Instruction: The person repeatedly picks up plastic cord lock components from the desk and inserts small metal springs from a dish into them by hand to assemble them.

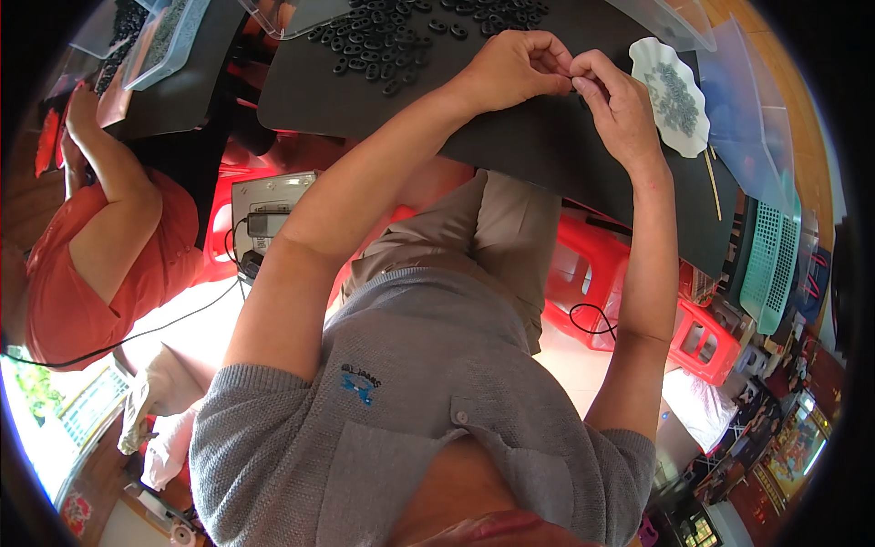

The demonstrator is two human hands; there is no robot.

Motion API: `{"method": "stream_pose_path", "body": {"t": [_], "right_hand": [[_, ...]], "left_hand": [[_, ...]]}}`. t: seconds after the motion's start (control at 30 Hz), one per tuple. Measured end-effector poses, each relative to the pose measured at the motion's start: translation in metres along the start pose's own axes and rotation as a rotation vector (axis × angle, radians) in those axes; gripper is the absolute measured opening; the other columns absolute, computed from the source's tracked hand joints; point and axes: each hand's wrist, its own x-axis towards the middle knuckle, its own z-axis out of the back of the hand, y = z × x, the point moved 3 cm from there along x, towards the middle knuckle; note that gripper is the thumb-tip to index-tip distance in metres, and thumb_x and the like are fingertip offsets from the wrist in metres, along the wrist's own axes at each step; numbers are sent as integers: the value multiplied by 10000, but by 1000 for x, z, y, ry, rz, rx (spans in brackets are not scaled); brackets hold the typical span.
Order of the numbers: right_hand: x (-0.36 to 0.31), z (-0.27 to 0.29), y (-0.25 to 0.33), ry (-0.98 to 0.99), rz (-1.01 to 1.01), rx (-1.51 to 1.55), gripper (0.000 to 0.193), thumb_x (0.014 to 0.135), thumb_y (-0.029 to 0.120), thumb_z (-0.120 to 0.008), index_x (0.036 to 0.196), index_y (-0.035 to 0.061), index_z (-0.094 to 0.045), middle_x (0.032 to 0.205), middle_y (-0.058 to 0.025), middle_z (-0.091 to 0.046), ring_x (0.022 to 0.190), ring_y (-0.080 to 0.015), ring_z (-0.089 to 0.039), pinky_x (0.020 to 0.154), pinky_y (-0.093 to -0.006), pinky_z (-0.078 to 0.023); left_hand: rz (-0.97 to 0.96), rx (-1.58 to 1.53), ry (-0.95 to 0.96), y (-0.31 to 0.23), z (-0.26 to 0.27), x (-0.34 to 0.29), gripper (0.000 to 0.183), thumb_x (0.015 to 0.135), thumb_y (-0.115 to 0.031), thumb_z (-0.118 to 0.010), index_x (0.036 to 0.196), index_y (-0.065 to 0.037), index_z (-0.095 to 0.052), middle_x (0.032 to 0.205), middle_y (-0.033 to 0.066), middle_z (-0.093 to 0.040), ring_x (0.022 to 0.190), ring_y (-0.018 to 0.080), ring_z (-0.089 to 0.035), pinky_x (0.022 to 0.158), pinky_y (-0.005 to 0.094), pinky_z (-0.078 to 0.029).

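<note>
My left hand [521,71] and my right hand [620,108] meet over the dark table, fingertips pinched together. A bit of something small and black shows just under the touching fingers; the rest of it is covered, so I cannot make out its kind. Beyond my left hand lies a spread of black oval pieces with holes [372,41], some heaped and some loose. Close to the right hand, a white scalloped dish [690,139] holds many tiny grey translucent pieces [674,98].
Two thin wooden sticks [714,187] lie below the dish. Clear plastic bins [752,109] and a green basket [773,260] flank the table's right side. Red stools [583,273] stand underneath. At left, a person in an orange-red top [118,264] sits at another table with a bin [169,46].
</note>
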Motion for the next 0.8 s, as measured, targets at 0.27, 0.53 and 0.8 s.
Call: {"method": "stream_pose_path", "body": {"t": [0.27, 0.53, 0.8], "right_hand": [[-6, -8, -24, -168, -208, 522, 192, 921, 121, -667, 1082, 30, -613, 810, -22, -635, 704, -88, -573, 657, -234, -476], [-27, -39, -28, -183, -320, 618, 99, 882, 58, -696, 953, 9, -647, 834, 4, -650, 745, -56, -586, 686, -208, -476], [-23, -50, -21, -177, -241, 431, 80, 854, 26, -689, 926, 17, -656, 815, -2, -675, 730, -56, -617, 682, -212, -495]], "left_hand": [[23, -270, -86, 1, 1, 1, 183, 853, -7, -706, 1025, 8, -645, 940, 87, -700, 866, 149, -689, 802, 264, -567], [-91, 367, -120, -18, 4, -35, 173, 842, -74, -702, 1013, -45, -705, 893, 66, -723, 808, 139, -700, 741, 283, -550], [-439, 1299, -173, -69, 71, -35, 170, 793, -111, -719, 960, -77, -708, 951, 104, -670, 956, 295, -633, 847, 381, -500]]}}
